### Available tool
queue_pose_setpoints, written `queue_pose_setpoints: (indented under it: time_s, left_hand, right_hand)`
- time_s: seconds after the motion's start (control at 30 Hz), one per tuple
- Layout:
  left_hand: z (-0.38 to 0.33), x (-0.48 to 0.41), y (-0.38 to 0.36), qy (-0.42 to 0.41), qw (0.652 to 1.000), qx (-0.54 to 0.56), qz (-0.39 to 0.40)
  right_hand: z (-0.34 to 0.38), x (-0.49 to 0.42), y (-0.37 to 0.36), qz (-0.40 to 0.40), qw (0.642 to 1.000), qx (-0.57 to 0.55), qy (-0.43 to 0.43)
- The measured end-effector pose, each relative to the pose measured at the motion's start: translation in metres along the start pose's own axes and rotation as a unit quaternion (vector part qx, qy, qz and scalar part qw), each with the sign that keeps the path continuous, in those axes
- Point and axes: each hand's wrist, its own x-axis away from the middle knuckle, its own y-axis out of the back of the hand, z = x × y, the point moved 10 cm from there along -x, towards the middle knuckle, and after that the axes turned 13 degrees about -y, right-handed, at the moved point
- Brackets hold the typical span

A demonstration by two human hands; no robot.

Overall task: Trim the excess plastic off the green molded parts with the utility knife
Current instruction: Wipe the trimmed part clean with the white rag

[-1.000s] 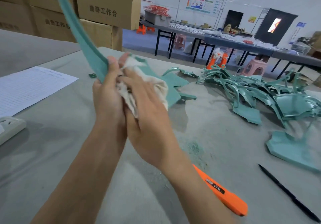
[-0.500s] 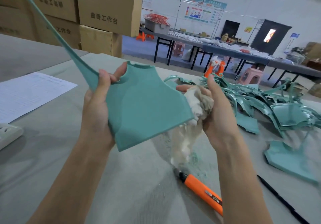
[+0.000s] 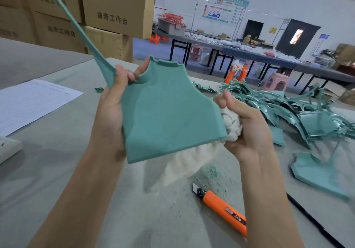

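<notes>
A big green part is held up above the gray tabletop. Its left edge is gripped by the left hand, with the fingers curled round it. A long thin green strip is seen going up from the part to the top left.

A bunched white cloth is squeezed in the right hand, right at the part's right edge. Some of the cloth is seen hanging down behind the part.

The orange knife is left lying on the tabletop under the right arm, with its blade out. It is not held by any hand. Small green crumbs are spread just beside it.

A pile of green parts is heaped on the tabletop to the right. A sheet of paper is laid on the left.
</notes>
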Motion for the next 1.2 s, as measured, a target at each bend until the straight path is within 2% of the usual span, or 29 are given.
queue_pose_setpoints:
  time_s: [0.07,0.17,0.3,0.33,0.4,0.47,0.5,0.53,0.57,0.6,0.7,0.77,0.8,0.83,0.87,0.93,1.0,1.03,1.07,1.2]
  left_hand:
    - [-0.001,-0.001,0.007,-0.007,1.0,0.003,-0.015]
    - [-0.003,-0.003,0.015,-0.027,0.999,-0.022,-0.03]
    - [0.001,-0.003,0.038,-0.04,0.981,-0.133,-0.137]
    - [0.003,0.0,0.042,-0.033,0.973,-0.165,-0.159]
    - [0.009,0.004,0.034,-0.008,0.972,-0.187,-0.144]
    - [0.025,0.009,0.01,0.041,0.993,-0.085,-0.069]
    - [0.032,0.013,-0.002,0.071,0.996,-0.025,-0.041]
    - [0.037,0.018,-0.01,0.094,0.995,0.024,-0.022]
    - [0.041,0.023,-0.013,0.114,0.992,0.049,-0.017]
    - [0.045,0.027,-0.01,0.125,0.99,0.059,-0.028]
    - [0.056,0.036,0.006,0.141,0.988,0.027,-0.06]
    - [0.06,0.041,0.008,0.143,0.987,0.013,-0.076]
    - [0.061,0.043,0.009,0.142,0.986,0.005,-0.091]
    - [0.061,0.045,0.013,0.139,0.985,-0.007,-0.107]
    - [0.06,0.045,0.015,0.131,0.985,-0.015,-0.114]
    - [0.055,0.045,0.008,0.112,0.99,-0.011,-0.081]
    - [0.055,0.048,-0.002,0.112,0.992,0.018,-0.051]
    - [0.055,0.05,-0.002,0.112,0.992,0.034,-0.052]
    - [0.056,0.051,-0.002,0.113,0.991,0.05,-0.059]
    - [0.051,0.04,0.019,0.142,0.977,0.099,-0.124]
  right_hand:
    - [0.008,0.006,0.002,-0.019,0.998,0.056,0.022]
    - [0.016,0.015,-0.007,-0.048,0.972,0.222,0.055]
    - [0.044,0.037,-0.026,-0.108,0.913,0.321,0.227]
    - [0.052,0.044,-0.029,-0.14,0.88,0.363,0.273]
    - [0.057,0.055,-0.04,-0.211,0.775,0.498,0.328]
    - [0.045,0.054,-0.061,-0.235,0.665,0.627,0.331]
    - [0.035,0.05,-0.071,-0.225,0.629,0.67,0.323]
    - [0.025,0.045,-0.081,-0.201,0.614,0.696,0.315]
    - [0.014,0.041,-0.09,-0.167,0.617,0.707,0.304]
    - [0.003,0.037,-0.098,-0.123,0.638,0.705,0.284]
    - [-0.021,0.027,-0.107,0.01,0.751,0.633,0.188]
    - [-0.007,0.028,-0.1,-0.011,0.825,0.525,0.208]
    - [0.007,0.03,-0.091,-0.045,0.848,0.468,0.242]
    - [0.018,0.034,-0.083,-0.075,0.853,0.434,0.28]
    - [0.026,0.038,-0.078,-0.1,0.841,0.429,0.314]
    - [0.028,0.04,-0.072,-0.158,0.782,0.483,0.36]
    - [0.014,0.029,-0.074,-0.184,0.728,0.56,0.351]
    - [0.005,0.021,-0.076,-0.176,0.727,0.576,0.33]
    - [-0.004,0.014,-0.077,-0.154,0.741,0.575,0.309]
    - [-0.018,0.01,-0.093,0.002,0.807,0.52,0.281]
